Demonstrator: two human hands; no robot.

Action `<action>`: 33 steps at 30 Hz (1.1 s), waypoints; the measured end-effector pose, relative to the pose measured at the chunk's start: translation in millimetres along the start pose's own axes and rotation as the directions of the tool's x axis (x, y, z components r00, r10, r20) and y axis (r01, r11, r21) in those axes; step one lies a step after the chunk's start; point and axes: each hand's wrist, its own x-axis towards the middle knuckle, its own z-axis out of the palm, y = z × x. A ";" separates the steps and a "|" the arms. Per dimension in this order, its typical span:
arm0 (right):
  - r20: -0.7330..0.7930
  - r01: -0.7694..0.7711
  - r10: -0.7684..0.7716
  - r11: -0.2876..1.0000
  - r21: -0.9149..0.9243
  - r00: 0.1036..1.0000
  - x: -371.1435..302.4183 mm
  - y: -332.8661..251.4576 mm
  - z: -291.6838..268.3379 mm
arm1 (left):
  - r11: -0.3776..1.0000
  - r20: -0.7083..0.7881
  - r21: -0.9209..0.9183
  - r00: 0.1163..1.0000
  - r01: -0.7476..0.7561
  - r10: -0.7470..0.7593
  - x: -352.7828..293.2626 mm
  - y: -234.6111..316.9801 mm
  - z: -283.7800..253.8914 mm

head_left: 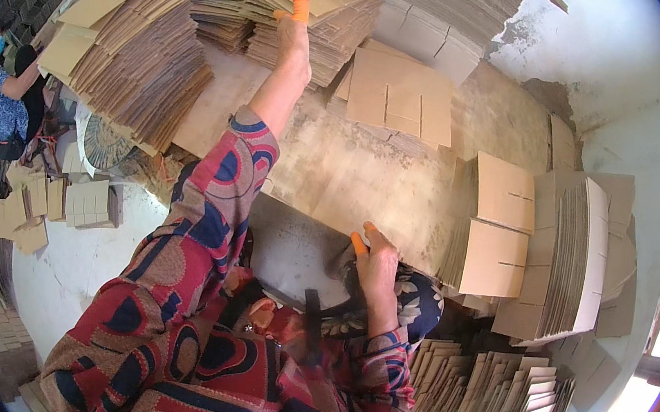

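My left hand (292,41) is stretched far over the table, with orange finger covers on at least two digits. Its fingertips lie in front of a tall stack of flat cardboard pieces (319,28); whether they touch it I cannot tell. The fingers are apart, and nothing shows between them. Close to the table's near edge rests my right hand (378,270), palm down, with orange on its thumb. Thumb and forefinger are slightly apart with nothing in them; its other fingers are partly hidden. The worn wooden table (350,175) lies between both hands.
A leaning cardboard stack (138,59) stands at the left, slotted sheets (401,95) at the back. Upright bundles (499,227) line the right end, and more cardboard (488,398) stands below. At far left another person (6,96) works beside a round fan-like guard (107,144).
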 end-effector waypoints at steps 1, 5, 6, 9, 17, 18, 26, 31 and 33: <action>0.022 -0.025 0.025 1.000 -0.002 0.999 0.5 -1.6 -1.4 | 1.000 0.013 0.022 1.000 -0.019 0.019 4.8 -6.1 -3.2; 0.057 -0.089 0.087 0.996 0.031 0.995 -0.6 -4.2 -2.5 | 0.993 0.032 0.094 0.997 -0.077 0.074 20.0 -26.5 -11.8; 0.049 -0.097 0.094 0.994 0.046 0.994 -1.5 -1.5 -2.3 | 0.993 0.053 0.079 0.995 -0.088 0.084 17.0 -26.7 -11.0; -0.081 0.037 -0.032 0.997 0.062 0.996 -1.9 4.3 -2.7 | 0.994 0.063 0.073 0.995 -0.080 0.075 9.1 -25.9 -11.4; -0.391 -0.057 -0.112 0.917 -0.395 0.914 22.4 34.7 -71.3 | 0.999 -0.083 0.030 0.996 -0.023 0.025 5.0 -37.1 -27.1; -0.386 -0.106 -0.085 0.888 -0.448 0.919 26.6 46.8 -84.6 | 0.999 -0.062 -0.002 0.997 -0.048 0.048 -4.1 -33.2 -22.9; -0.407 -0.467 0.239 0.570 -0.676 0.882 83.1 114.4 -123.4 | 0.924 0.155 0.284 0.963 -0.257 0.221 -56.3 -67.8 -33.4; -0.220 -0.400 0.353 0.598 -0.695 0.909 103.8 150.1 -123.5 | 0.376 0.724 0.490 0.607 -0.787 0.327 -99.9 -75.7 -8.6; -0.154 -0.330 0.312 0.660 -0.675 0.938 108.0 162.4 -125.0 | 0.126 0.814 0.488 0.503 -0.864 0.292 -99.8 -87.3 -2.5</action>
